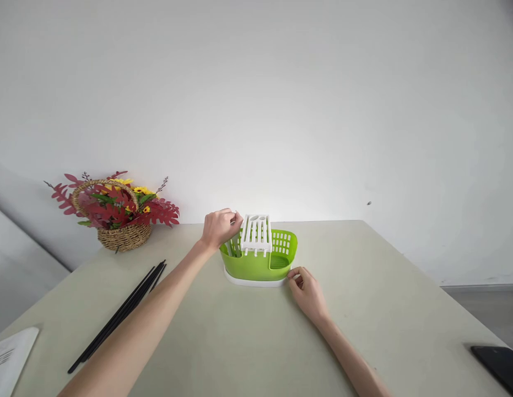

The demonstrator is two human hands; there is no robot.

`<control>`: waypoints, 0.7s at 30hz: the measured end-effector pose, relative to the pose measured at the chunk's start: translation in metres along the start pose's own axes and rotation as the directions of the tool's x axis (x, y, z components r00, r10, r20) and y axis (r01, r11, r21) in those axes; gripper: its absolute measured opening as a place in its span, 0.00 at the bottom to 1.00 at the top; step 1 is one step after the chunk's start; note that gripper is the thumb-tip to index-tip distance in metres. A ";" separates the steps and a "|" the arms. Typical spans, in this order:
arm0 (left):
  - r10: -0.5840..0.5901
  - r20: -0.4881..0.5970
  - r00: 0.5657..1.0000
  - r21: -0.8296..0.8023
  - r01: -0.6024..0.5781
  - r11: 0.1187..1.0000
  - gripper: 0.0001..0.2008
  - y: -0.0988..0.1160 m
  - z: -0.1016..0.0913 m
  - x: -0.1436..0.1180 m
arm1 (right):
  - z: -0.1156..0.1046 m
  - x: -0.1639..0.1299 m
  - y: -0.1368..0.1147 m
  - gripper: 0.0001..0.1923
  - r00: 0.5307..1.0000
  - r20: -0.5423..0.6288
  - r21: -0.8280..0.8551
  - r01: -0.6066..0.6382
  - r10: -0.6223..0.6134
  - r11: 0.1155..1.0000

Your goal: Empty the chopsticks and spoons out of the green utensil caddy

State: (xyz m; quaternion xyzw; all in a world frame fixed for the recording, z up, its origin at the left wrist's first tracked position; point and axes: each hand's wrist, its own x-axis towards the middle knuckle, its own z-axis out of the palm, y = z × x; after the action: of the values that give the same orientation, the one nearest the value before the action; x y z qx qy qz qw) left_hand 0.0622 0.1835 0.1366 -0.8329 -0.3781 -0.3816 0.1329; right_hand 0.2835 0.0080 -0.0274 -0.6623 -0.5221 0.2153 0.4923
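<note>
A green plastic cutlery holder [260,264] with a white slotted insert [256,232] stands on a white base in the middle of the table. My left hand [219,227] hovers over its left compartment, fingers pinched on something thin that reaches down into it; what it is I cannot tell. My right hand [308,289] rests on the table, fingertips touching the holder's right base corner. A bundle of black chopsticks [124,314] lies on the table to the left of my left arm.
A wicker basket [124,236] of red and yellow artificial flowers stands at the back left near the wall. White paper [10,358] lies at the front left corner, a black phone [500,366] at the front right edge. The beige table [405,309] meets a white wall.
</note>
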 end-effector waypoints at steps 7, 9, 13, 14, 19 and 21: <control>-0.038 -0.065 0.997 0.010 0.039 0.999 0.22 0.001 -0.006 0.006 | -0.001 -0.002 -0.003 0.07 1.000 0.002 -0.006 0.000 0.000 1.000; -0.044 -0.082 0.996 -0.004 0.043 0.999 0.22 0.000 -0.010 0.010 | -0.002 -0.002 -0.003 0.07 1.000 0.001 -0.007 0.004 -0.004 1.000; -0.046 -0.136 0.990 -0.064 0.038 0.997 0.21 -0.002 -0.021 0.023 | -0.002 -0.002 -0.004 0.07 1.000 -0.003 -0.007 0.009 -0.009 1.000; -0.051 -0.149 0.988 -0.077 0.040 0.996 0.22 -0.002 -0.025 0.027 | -0.002 -0.002 -0.004 0.07 1.000 -0.001 -0.007 0.010 -0.011 1.000; -0.104 -0.224 0.969 -0.123 0.078 0.989 0.22 -0.008 -0.038 0.043 | -0.002 -0.002 -0.004 0.07 1.000 0.008 -0.011 0.017 -0.017 1.000; -0.125 -0.255 0.959 -0.142 0.091 0.986 0.22 -0.012 -0.041 0.048 | -0.001 -0.002 -0.004 0.07 1.000 0.005 -0.014 0.019 -0.019 1.000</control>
State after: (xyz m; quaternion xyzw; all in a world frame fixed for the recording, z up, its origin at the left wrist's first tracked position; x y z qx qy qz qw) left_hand 0.0517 0.1960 0.1984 -0.7598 -0.3769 -0.5189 0.1069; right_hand 0.2819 0.0054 -0.0239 -0.6601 -0.5313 0.2087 0.4884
